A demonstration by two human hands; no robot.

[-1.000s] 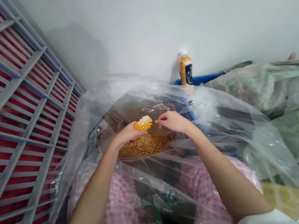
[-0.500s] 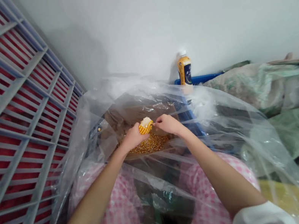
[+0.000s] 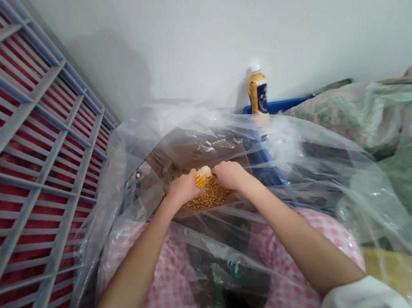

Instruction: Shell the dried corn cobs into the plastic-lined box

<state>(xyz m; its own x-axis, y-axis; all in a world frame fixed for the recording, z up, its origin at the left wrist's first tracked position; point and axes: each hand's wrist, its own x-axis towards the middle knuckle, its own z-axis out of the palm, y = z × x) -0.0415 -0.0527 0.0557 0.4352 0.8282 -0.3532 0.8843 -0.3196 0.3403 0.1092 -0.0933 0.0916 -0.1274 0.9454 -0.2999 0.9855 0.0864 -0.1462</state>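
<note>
Yellow corn cob point(image 3: 202, 176), gripped in left hand point(image 3: 184, 188); right hand point(image 3: 229, 175), fingers pinched narrow beside it; loose kernels point(image 3: 209, 199) below.

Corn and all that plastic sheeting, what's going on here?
A person is gripping a short piece of corn cob in their left hand, with their right hand up against its other side. Both hands are just above a heap of loose yellow corn kernels, which lies inside clear plastic sheeting.
</note>
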